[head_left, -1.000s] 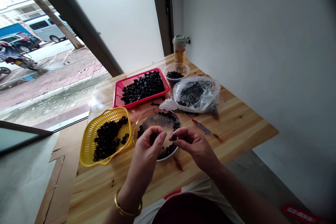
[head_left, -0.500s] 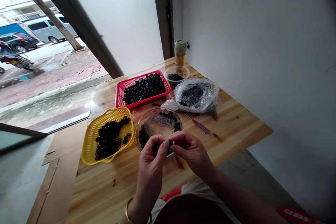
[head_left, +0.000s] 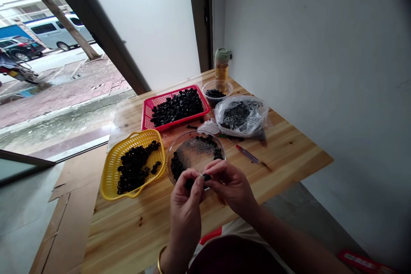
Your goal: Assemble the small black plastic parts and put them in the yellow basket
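Observation:
Both hands meet over the near rim of a clear round bowl [head_left: 169, 174] that holds many small black round parts along its sides. My left hand [head_left: 188, 197] is closed in a pinch, and a small black part [head_left: 207, 177] shows between its fingertips and those of my right hand [head_left: 229, 186]. My right hand is closed on this part too, from the other side. A tiny pale glint is at the left thumb tip; the part's exact kind is too small to tell. A yellow basket [head_left: 111, 171] with black ring-like pieces stands left of the bowl.
A red basket [head_left: 147, 115] of black round pieces sits farther back. Right of it are a clear tub [head_left: 230, 90], a plastic bag [head_left: 258, 115] of small dark parts and a bottle [head_left: 221, 70] of amber liquid. A screwdriver [head_left: 247, 153] lies at the bowl's right.
The fingertips have shifted slightly around the small black part, and more of it shows at the right fingers. The baskets and the bowl stay in place.

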`<action>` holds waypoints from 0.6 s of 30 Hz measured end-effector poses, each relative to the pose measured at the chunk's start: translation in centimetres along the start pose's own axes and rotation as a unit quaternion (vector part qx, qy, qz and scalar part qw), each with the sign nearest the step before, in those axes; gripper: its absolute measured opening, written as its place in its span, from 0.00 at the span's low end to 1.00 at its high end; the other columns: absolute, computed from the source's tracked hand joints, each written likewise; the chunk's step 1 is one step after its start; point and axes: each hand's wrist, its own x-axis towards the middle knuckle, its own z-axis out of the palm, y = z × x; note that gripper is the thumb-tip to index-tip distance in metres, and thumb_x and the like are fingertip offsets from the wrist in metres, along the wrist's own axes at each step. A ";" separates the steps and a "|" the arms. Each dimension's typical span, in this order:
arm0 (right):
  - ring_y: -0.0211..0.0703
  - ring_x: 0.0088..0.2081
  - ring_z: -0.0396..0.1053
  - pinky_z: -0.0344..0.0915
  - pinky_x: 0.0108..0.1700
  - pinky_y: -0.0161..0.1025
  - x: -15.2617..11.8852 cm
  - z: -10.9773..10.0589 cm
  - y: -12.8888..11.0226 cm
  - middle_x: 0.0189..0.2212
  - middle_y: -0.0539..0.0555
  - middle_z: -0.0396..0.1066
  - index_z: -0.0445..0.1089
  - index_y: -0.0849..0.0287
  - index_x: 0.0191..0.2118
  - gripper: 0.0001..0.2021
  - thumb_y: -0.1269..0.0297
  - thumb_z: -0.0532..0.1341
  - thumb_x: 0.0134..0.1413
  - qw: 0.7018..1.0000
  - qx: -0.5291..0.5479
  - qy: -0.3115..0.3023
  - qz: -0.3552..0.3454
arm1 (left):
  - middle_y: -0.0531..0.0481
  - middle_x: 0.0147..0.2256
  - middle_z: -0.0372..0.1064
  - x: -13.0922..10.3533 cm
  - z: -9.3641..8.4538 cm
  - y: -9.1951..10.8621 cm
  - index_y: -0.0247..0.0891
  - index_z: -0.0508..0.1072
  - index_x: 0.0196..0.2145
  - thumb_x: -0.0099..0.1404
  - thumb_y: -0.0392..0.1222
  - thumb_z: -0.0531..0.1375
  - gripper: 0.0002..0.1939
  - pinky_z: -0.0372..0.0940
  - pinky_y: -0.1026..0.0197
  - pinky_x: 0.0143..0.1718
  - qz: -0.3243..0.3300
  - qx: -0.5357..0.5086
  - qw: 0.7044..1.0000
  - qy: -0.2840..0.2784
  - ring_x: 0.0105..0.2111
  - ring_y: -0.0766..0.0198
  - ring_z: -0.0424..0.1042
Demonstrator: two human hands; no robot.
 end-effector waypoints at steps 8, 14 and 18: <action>0.36 0.27 0.66 0.65 0.30 0.38 0.3 -0.1 -0.3 0.36 0.53 0.76 0.77 0.54 0.34 0.09 0.57 0.74 0.55 0.999 -0.008 -0.031 -0.031 | 0.55 0.30 0.63 -0.2 -0.5 -0.3 0.40 0.77 0.32 0.58 0.52 0.74 0.15 0.59 0.71 0.25 0.029 -0.004 1.000 0.005 0.25 0.72 0.57; 0.38 0.28 0.66 0.65 0.30 0.37 0.5 -0.5 0.5 0.30 0.51 0.75 0.78 0.53 0.31 0.14 0.55 0.79 0.44 0.994 0.077 -0.068 0.045 | 0.53 0.32 0.62 -0.2 -1.7 -0.7 0.41 0.78 0.32 0.66 0.47 0.69 0.09 0.60 0.67 0.30 0.075 0.049 0.994 -0.068 0.30 0.67 0.59; 0.36 0.28 0.64 0.63 0.30 0.34 -0.1 -0.3 1.0 0.26 0.48 0.70 0.79 0.53 0.33 0.12 0.58 0.79 0.44 0.989 0.098 -0.054 0.094 | 0.54 0.31 0.61 -0.2 -2.1 -0.8 0.42 0.76 0.33 0.69 0.45 0.66 0.07 0.58 0.66 0.30 0.110 0.085 0.987 -0.075 0.30 0.66 0.58</action>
